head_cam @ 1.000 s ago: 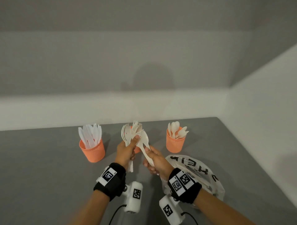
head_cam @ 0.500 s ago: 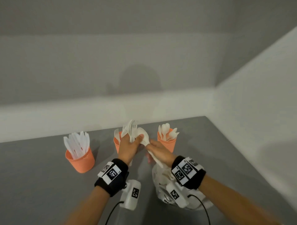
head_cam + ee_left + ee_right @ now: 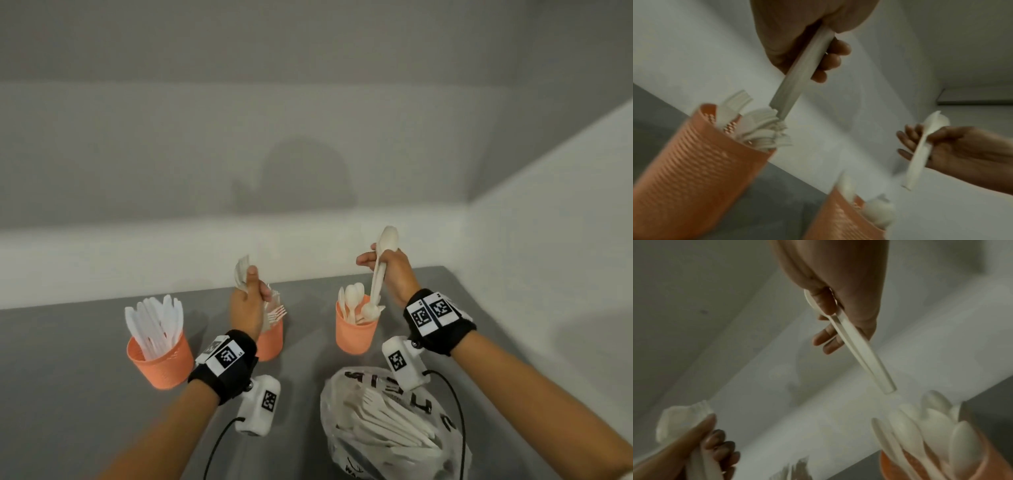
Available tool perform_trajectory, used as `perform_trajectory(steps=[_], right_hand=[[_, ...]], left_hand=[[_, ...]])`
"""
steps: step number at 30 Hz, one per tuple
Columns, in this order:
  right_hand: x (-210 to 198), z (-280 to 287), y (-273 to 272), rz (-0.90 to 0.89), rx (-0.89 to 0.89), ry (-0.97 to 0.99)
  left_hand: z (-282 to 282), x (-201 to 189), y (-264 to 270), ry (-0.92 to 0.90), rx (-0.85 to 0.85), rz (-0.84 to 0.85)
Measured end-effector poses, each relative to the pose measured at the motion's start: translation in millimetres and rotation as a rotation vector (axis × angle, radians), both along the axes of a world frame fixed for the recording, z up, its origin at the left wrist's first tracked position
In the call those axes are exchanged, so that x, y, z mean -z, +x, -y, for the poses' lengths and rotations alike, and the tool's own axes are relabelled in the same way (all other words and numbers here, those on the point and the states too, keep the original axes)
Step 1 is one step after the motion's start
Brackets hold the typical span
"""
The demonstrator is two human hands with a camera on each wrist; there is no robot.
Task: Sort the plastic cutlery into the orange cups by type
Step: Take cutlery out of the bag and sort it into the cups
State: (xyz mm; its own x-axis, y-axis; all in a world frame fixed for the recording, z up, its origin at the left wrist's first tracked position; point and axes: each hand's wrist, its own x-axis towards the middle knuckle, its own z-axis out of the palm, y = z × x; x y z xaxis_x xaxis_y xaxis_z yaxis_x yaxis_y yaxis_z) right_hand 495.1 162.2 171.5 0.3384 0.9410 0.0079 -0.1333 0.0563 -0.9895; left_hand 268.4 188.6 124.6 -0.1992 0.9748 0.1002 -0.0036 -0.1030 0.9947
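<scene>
Grey table (image 3: 68, 394); right hand (image 3: 388, 270) gripping upright, bowl-up spoon (image 3: 385, 253), left hand (image 3: 248, 301) clutching forks (image 3: 241, 274).

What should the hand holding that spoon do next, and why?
Probably lower the spoon handle-first into the right orange cup. The right hand pinches it just above that cup, which already holds spoons, handle pointing down.

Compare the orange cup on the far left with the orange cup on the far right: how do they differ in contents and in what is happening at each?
1. The left cup holds flat white knives; the right cup holds rounded spoons.
2. No hand is at the left cup; the right hand holds spoons handle-down over the right cup.
3. The left cup sits nearer the camera than the right cup.

Both are orange, ribbed, upright on the grey table.
</scene>
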Motion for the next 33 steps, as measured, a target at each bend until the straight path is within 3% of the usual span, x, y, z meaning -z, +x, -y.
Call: perform_trajectory(steps=[6, 11, 18, 22, 28, 30, 33], right_hand=[[29, -29, 11, 0.155, -0.016, -0.015], [47, -36, 17, 0.232, -0.023, -0.052], [79, -37, 27, 0.404, 0.028, -0.258], [93, -38, 29, 0.509, 0.051, -0.354], [107, -29, 14, 0.560, 0.126, -0.139], [110, -26, 8, 0.665, 0.056, -0.053], [118, -28, 8, 0.955, -0.040, -0.014]], left_hand=[[-42, 2, -17, 0.049, -0.149, -0.185], [-54, 21, -13, 0.024, -0.134, -0.246], [-61, 54, -15, 0.001, -0.116, -0.346], [-57, 61, -19, -0.018, -0.106, -0.486], [-55, 66, -20, -0.022, -0.073, -0.628], [-57, 66, -21, 0.000, -0.051, -0.698], [-59, 68, -24, 0.175, -0.015, -0.854]])
